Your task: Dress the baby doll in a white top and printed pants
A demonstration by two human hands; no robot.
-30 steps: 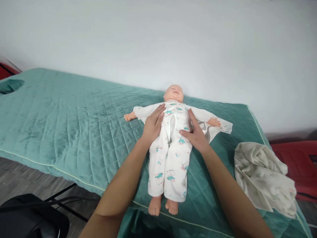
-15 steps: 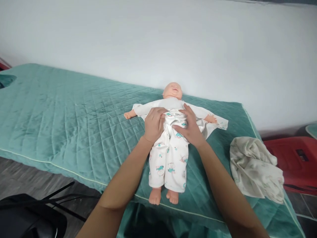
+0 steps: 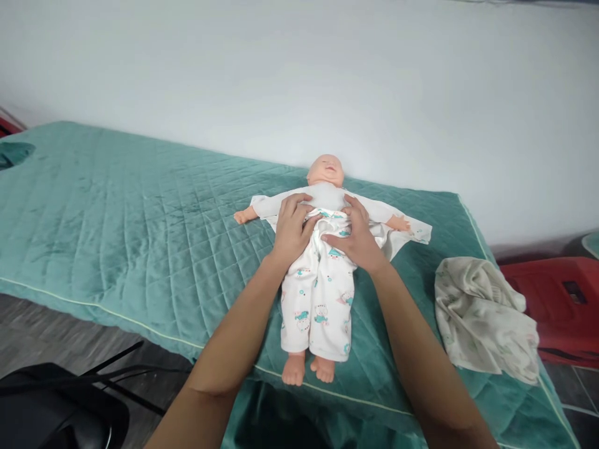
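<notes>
A baby doll (image 3: 326, 169) lies on its back with both arms stretched out. Its trousers (image 3: 318, 280) are white with small teal and pink animal prints, and two bare feet stick out below. At the waist, my left hand (image 3: 294, 227) grips one side of the trousers, its thumb on the front near the waistband. My right hand (image 3: 360, 237) has the other side, thumb across the front and fingers by the doll's side. A white top (image 3: 327, 196) covers the chest and arms. The fabric under my palms is hidden.
A green quilted cover (image 3: 163, 237) lies over the bed against a white wall (image 3: 281, 81). Crumpled white printed cloth (image 3: 484, 318) rests at the right. Beyond it is a red plastic object (image 3: 556, 305). Something black (image 3: 56, 405) stands on the floor at lower left.
My left hand has shifted slightly up, its fingers now spread further toward the chest. The waistband lies flatter across the front. My right hand stays nearly in place.
</notes>
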